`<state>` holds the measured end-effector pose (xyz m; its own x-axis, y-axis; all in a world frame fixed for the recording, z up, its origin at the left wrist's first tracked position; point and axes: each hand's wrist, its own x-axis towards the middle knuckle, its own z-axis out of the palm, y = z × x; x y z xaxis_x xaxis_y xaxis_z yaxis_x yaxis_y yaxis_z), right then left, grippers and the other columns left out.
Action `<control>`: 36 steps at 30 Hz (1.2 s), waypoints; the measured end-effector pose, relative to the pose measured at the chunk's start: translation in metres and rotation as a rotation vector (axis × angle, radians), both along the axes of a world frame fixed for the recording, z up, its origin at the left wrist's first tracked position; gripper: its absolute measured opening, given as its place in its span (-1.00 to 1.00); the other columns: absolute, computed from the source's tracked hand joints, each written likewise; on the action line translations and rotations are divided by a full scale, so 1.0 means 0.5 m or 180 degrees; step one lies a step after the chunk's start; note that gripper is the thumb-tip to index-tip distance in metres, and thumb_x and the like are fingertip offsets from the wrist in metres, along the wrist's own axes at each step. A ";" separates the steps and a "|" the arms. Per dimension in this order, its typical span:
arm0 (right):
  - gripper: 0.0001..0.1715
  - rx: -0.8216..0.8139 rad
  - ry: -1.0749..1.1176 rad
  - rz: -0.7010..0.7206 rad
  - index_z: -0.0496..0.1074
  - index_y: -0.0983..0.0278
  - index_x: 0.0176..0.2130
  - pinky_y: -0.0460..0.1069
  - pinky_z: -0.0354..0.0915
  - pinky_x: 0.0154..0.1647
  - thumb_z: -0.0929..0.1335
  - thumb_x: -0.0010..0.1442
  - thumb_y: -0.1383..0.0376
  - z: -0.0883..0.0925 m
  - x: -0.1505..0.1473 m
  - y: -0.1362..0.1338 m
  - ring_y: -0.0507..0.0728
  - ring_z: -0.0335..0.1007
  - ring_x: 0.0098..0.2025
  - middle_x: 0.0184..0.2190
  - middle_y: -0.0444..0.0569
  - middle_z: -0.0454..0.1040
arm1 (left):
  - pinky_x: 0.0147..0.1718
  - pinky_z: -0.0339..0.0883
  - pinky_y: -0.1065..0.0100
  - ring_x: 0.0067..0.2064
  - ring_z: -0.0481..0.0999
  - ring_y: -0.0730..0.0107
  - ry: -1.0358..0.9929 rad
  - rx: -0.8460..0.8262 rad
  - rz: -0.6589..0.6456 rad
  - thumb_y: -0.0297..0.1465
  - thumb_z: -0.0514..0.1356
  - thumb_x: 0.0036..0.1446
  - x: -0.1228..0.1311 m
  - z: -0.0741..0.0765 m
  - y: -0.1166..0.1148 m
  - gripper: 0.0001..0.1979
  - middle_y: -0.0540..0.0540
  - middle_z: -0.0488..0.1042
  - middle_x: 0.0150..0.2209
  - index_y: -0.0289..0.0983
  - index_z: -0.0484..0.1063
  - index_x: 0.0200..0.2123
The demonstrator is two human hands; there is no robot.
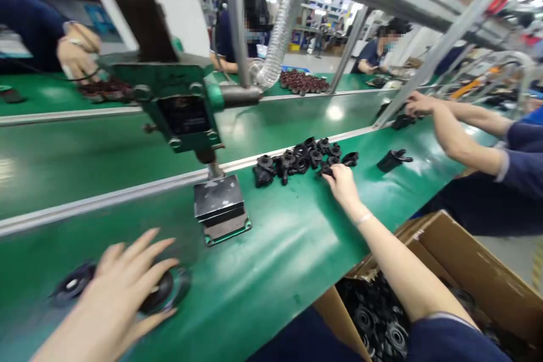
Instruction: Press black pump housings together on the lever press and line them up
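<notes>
My left hand (123,288) is over the green bench at the lower left, fingers spread. Partly beneath it lies a round black plastic part (163,293), blurred at the edges. A second dark round part (74,283) shows just to the left of this hand. Reaching to the bench's far edge, my right hand (343,185) has thumb and fingers closed on a small black plastic part (326,171) at the front of a pile of similar black parts (301,161). My fingers hide some of that part.
Between my hands stands a green bench press (169,102) above a metal block (218,198). A black cup-shaped part (392,160) lies farther right. An open cardboard box (475,254) with black parts stands below the bench edge. At right, a co-worker's arms (462,124) reach over the bench.
</notes>
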<state>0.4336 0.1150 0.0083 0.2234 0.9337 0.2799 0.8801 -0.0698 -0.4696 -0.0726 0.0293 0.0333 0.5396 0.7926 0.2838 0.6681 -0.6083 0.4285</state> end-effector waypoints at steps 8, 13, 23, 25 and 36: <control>-0.22 -0.1120 0.0814 0.1430 0.18 0.36 0.17 -0.22 0.22 -0.53 0.18 0.20 -0.12 0.004 -0.107 -0.138 -0.18 0.21 -0.52 -0.33 -0.05 0.44 | 0.18 0.28 0.12 0.18 0.35 0.13 -0.0774 -0.1356 0.0094 -0.34 0.35 0.01 0.168 -0.016 -0.060 -0.34 -0.19 0.36 0.10 -0.17 0.17 0.16; -0.32 -0.0647 0.0554 0.1335 0.43 0.29 -0.03 -0.03 0.34 0.17 0.17 0.19 -0.14 -0.012 -0.167 -0.157 -0.03 0.29 0.09 0.02 0.04 0.35 | 0.17 0.29 0.02 0.15 0.41 0.07 -0.1774 -0.1719 0.0499 -0.36 0.39 -0.06 0.203 -0.070 -0.087 -0.21 -0.25 0.37 0.11 -0.19 0.09 0.19; -0.48 -0.0187 0.0384 0.1466 0.50 0.29 -0.16 -0.03 0.35 0.09 0.29 0.14 -0.05 -0.038 -0.323 -0.131 -0.05 0.38 -0.05 -0.13 -0.04 0.47 | 0.19 0.29 0.01 0.17 0.42 0.10 -0.2360 -0.2035 0.0616 -0.36 0.45 -0.11 0.225 -0.082 -0.102 -0.22 -0.24 0.40 0.12 -0.20 0.12 0.13; -0.54 -0.0157 0.0396 0.1526 0.49 0.29 -0.15 -0.10 0.37 0.06 0.29 0.16 0.00 0.008 -0.333 -0.133 -0.09 0.41 -0.06 -0.12 -0.06 0.47 | 0.20 0.27 -0.02 0.18 0.41 0.07 -0.2276 -0.1928 0.0602 -0.34 0.44 -0.09 0.223 -0.086 -0.103 -0.25 -0.26 0.40 0.13 -0.21 0.15 0.11; -0.66 0.0546 -0.0191 0.2471 0.41 0.34 -0.15 -0.18 0.41 0.07 0.43 0.03 0.29 0.102 -0.449 -0.241 -0.12 0.41 0.00 -0.08 -0.08 0.45 | 0.14 0.36 0.05 0.15 0.43 0.09 -0.1980 -0.1271 0.0443 -0.31 0.36 0.04 0.219 -0.099 -0.107 -0.29 -0.22 0.38 0.14 -0.19 0.10 0.19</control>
<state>0.2089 -0.0054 0.0592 -0.4932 0.7592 0.4247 0.6716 0.6426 -0.3687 0.0371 -0.0240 -0.0163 0.2610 0.9483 0.1804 0.2899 -0.2553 0.9224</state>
